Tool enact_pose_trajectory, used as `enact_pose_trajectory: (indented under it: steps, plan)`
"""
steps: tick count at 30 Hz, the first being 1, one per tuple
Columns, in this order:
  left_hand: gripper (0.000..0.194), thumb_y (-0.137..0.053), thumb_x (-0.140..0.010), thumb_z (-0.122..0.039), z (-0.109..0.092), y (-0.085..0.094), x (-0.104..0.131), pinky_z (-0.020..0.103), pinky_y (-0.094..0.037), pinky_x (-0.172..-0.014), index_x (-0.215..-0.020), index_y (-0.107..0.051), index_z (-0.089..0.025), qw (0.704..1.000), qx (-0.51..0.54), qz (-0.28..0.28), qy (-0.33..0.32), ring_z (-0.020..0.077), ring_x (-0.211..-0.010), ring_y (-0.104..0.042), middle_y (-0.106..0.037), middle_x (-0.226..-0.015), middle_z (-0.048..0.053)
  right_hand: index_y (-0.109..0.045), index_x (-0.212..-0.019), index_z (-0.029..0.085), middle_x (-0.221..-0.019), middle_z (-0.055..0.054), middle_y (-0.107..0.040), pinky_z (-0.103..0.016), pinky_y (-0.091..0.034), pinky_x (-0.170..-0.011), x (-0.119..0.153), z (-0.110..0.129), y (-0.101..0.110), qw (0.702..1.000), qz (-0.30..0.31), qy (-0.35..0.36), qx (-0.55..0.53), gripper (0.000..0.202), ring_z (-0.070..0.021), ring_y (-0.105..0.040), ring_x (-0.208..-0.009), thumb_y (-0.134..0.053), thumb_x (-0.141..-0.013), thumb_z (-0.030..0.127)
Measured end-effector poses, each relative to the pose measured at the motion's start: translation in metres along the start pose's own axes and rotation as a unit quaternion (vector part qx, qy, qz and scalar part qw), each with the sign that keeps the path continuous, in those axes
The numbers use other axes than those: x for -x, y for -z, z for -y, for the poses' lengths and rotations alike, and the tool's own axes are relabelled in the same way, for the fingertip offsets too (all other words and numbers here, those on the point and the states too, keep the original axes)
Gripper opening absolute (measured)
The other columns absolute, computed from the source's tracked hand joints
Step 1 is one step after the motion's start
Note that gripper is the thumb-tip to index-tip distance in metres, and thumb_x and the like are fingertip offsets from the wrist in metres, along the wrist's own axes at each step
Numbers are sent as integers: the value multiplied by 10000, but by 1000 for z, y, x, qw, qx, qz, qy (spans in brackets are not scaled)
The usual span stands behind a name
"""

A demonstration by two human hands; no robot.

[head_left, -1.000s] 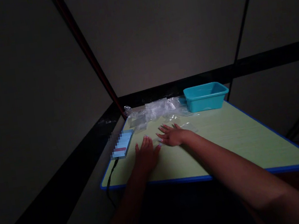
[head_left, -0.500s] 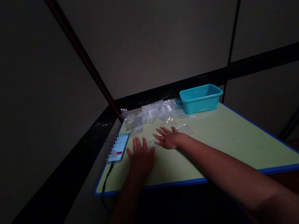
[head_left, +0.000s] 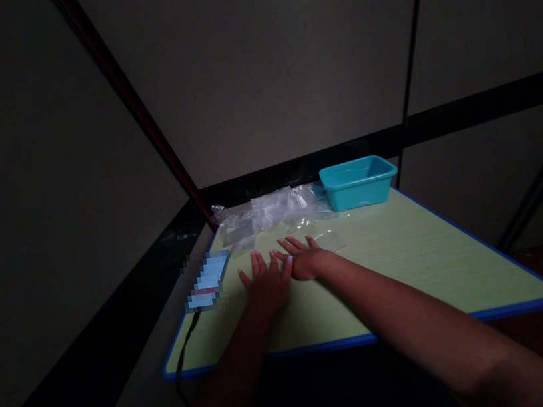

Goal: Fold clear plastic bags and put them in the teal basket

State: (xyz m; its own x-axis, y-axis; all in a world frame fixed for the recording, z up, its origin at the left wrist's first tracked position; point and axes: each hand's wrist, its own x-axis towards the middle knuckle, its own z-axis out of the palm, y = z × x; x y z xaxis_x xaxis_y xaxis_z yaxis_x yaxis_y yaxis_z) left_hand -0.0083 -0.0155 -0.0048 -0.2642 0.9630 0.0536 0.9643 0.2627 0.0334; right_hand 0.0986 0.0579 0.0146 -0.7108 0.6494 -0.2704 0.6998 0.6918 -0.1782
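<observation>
Left hand (head_left: 269, 287) shifted rightward, clear bag (head_left: 332, 240) partly under right hand (head_left: 305, 263).

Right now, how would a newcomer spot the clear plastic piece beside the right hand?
Start at the pale green tabletop and find the turquoise bin at its far side. Nearer the person, a clear plastic piece shows beside the right hand. Unlike the crumpled plastic heap left of the bin, it looks flat and lies closer to the person.

Counts 1 basin (head_left: 358, 192) on 1 table (head_left: 421, 263); left of the basin, 1 phone (head_left: 210, 278), 1 cable (head_left: 184, 357), uncountable heaped bags (head_left: 272, 211); before it, 2 hands (head_left: 270, 287) (head_left: 304, 261), 1 flat bag (head_left: 332, 240).
</observation>
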Motion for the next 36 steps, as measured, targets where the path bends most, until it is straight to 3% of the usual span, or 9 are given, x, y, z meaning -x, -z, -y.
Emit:
enact_pose_trajectory:
  steps: [4, 12, 19, 22, 25, 31, 36]
  plan:
    - [634, -132, -894, -577, 6, -1, 5, 660, -94, -1012, -1411, -304, -253, 1000, -11, -11, 26, 314, -1390, -28, -198, -1492, 177, -4, -1450, 312, -1511, 9, 132, -629, 35, -1021, 0, 0, 0, 1000, 0, -7, -2, 628, -238, 130, -1372, -283, -891, 380]
    - [652, -144, -884, -603, 29, -1, 10, 662, -58, -1013, -1397, -338, -251, 997, -26, -24, 68, 347, -1381, -9, -209, -1487, 183, -26, -1452, 328, -1507, 25, 145, -618, 39, -1025, -6, -2, -4, 1000, 1, -11, -10, 559, -222, 140, -1370, -183, -922, 413]
    - [682, -174, -894, -583, 34, 0, 14, 653, -104, -1016, -1368, -394, -145, 993, -50, -68, 86, 345, -1383, -47, -244, -1461, 229, -22, -1455, 315, -1508, 11, 143, -619, 28, -1027, -5, -1, -3, 1000, 0, -8, -10, 571, -230, 136, -1371, -195, -921, 421]
    - [655, -242, -901, -549, 28, 1, 14, 655, -100, -1016, -1372, -380, -116, 988, -68, -121, 63, 345, -1385, -44, -208, -1472, 232, -23, -1454, 317, -1508, 15, 146, -618, 26, -1028, -6, 0, -2, 1000, 1, -8, -17, 575, -229, 137, -1371, -203, -920, 428]
    - [602, -270, -906, -522, 22, 2, 14, 648, -95, -1025, -1388, -355, -172, 986, -75, -151, -7, 313, -1392, -47, -178, -1497, 176, -33, -1454, 313, -1510, 11, 137, -623, 29, -1025, -7, -1, -4, 1000, 0, -6, -18, 590, -232, 129, -1372, -234, -911, 423]
    - [575, -184, -929, -489, 18, -1, 11, 616, -135, -1051, -1365, -381, -169, 995, -45, -60, -62, 246, -1382, -171, -315, -1460, 108, -51, -1453, 317, -1513, 5, 119, -642, 28, -1014, -10, -2, -7, 1000, -11, 0, -10, 632, -244, 117, -1375, -311, -883, 398]
    - [543, -182, -940, -459, 20, -1, 11, 555, -186, -1070, -1363, -380, -182, 996, -32, -50, -71, 216, -1360, -249, -364, -1435, 98, -112, -1456, 278, -1517, -24, 83, -649, 28, -1012, -8, -4, -5, 999, -32, 15, -13, 601, -259, 92, -1378, -281, -897, 418]
